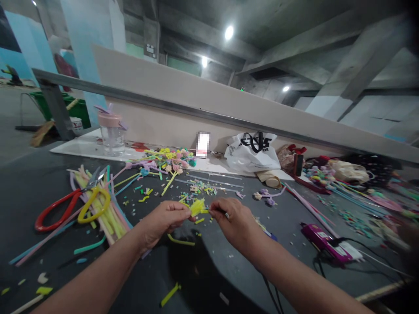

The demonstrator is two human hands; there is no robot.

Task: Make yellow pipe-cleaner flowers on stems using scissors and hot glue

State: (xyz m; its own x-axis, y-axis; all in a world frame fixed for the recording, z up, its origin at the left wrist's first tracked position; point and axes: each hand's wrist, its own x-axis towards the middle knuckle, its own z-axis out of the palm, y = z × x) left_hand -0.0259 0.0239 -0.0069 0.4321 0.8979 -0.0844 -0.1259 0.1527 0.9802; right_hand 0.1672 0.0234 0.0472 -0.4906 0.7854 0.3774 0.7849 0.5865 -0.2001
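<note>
My left hand (163, 220) and my right hand (231, 220) meet over the dark table (229, 270), both pinching a small yellow fringed straw piece (198, 207) between their fingertips. My left hand holds its left end and my right hand its right end. A bundle of coloured straws (101, 209) lies to the left with red and yellow scissors (73, 205) on top. Finished straw flowers (166, 161) lie beyond my hands.
A clear cup with a pink lid (111, 133) stands at the back left. A white plastic bag (252, 152) sits at the back centre. A pink glue gun (322, 242) with a cable lies at the right. Straw offcuts (203, 188) litter the table.
</note>
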